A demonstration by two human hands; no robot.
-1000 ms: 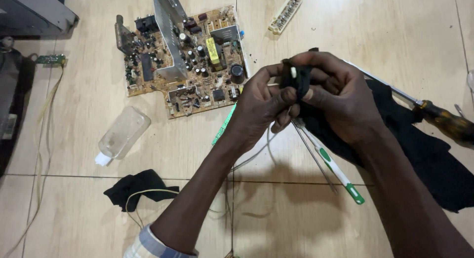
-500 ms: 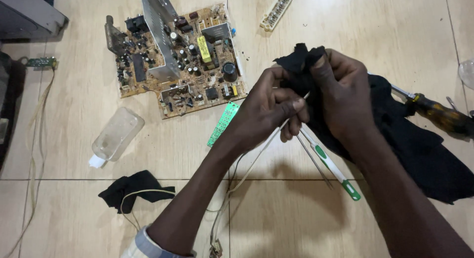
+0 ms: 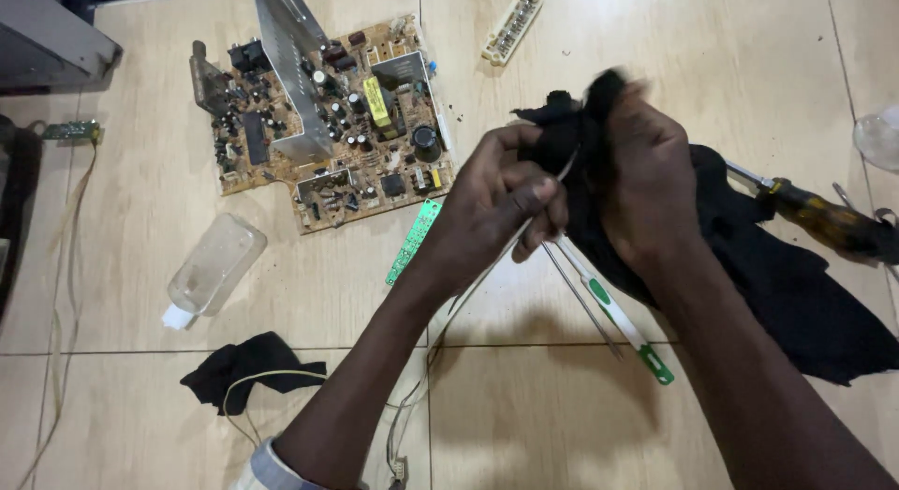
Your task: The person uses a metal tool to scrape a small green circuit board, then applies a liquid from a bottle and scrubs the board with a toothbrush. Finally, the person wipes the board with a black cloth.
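Both hands meet above the pale wood-look tiled floor (image 3: 281, 293): the left hand (image 3: 496, 204) is closed in a pinch on a thin grey wire (image 3: 468, 289), which runs from the fingers down toward the lower edge of the view, and the right hand (image 3: 651, 190) is clenched around a bunched fold of loose black cloth (image 3: 777, 284), its fingertips blurred at the top of the bundle. Where the wire's upper end meets the cloth, the two touch, though the very tip is hidden in the fabric. From the right hand the cloth trails down and to the right across the floor. Under the hands lie a white toothbrush with green grips (image 3: 618, 321) and, just beside it, thin metal tweezers (image 3: 585, 303). Beyond them, toward the far left, a large brown circuit board crowded with components and a metal heat sink (image 3: 323, 125) rests flat, with a narrow green strip board (image 3: 412, 242) near its lower corner. A small cream connector block (image 3: 512, 26) lies past the board. Left of the arms sit a clear plastic bottle with a white cap (image 3: 211, 270), lying on its side, and a small black rag (image 3: 248, 368) with a pale wire looped over it. On the right, a screwdriver with an amber and black handle (image 3: 824, 218) lies partly on the cloth.
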